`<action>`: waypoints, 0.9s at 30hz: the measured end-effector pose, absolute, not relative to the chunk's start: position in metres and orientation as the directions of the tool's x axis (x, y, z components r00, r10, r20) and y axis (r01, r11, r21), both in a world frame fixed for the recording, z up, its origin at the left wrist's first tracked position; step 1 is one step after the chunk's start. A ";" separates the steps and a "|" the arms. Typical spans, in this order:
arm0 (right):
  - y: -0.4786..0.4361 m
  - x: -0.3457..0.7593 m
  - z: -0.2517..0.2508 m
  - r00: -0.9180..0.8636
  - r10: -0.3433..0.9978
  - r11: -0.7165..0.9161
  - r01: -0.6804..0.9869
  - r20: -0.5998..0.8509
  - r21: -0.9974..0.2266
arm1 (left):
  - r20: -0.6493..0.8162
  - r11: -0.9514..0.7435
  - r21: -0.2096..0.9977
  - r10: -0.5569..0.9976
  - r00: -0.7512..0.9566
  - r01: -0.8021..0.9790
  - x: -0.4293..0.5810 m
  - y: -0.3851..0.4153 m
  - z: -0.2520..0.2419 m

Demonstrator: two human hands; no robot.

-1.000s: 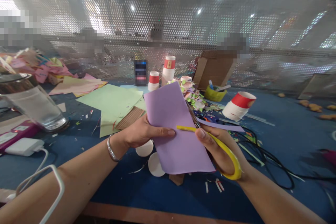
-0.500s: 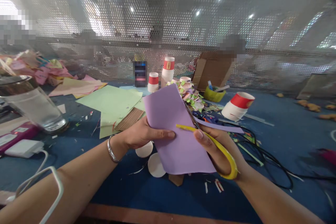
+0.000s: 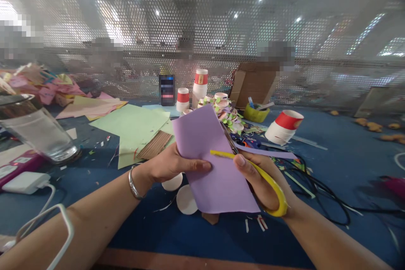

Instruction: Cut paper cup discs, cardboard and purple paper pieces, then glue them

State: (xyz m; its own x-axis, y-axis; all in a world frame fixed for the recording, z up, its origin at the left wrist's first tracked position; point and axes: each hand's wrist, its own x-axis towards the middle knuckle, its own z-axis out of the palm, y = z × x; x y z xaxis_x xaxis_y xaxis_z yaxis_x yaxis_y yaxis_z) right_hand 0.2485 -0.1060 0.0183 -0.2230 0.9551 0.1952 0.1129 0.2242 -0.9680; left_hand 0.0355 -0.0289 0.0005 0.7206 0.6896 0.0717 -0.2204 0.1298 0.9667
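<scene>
Over the tabletop (image 3: pixel 228 238), sheet (image 3: pixel 215 190) between left hand (image 3: pixel 169 164) and right hand (image 3: pixel 268 179), scissors (image 3: pixel 279 203) in the latter; discs (image 3: pixel 186 200) below the sheet, toward the near edge. Toward the left edge, glass (image 3: pixel 44 135) before heap (image 3: pixel 47 82). Along the far edge, left to right: phone (image 3: pixel 167 91), cup stack (image 3: pixel 200 81), carton (image 3: pixel 255 84).

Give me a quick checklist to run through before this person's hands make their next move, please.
1. Left grip holds the purple sheet: ok, thumb pressed on its face.
2. Right grip holds the yellow-handled scissors: ok.
3. Left thumb apart from the blades: ok.
4. Other left fingers apart from the blades: cannot tell, the sheet hides them.
5. Purple strip fully separated from the sheet: cannot tell, hidden around the right grip.
6. Blue table free of paper scraps: not ok.
</scene>
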 end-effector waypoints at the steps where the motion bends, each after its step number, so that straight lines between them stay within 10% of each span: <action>1: -0.106 0.248 0.019 -0.226 0.955 0.219 0.104 0.192 -0.970 | 0.068 0.136 0.966 0.689 0.721 -0.221 0.036 -0.029 0.000; 27: -0.107 0.247 0.017 -0.169 0.967 0.223 0.201 0.190 -0.954 | 0.092 0.106 0.971 0.662 0.744 -0.215 0.036 -0.028 -0.002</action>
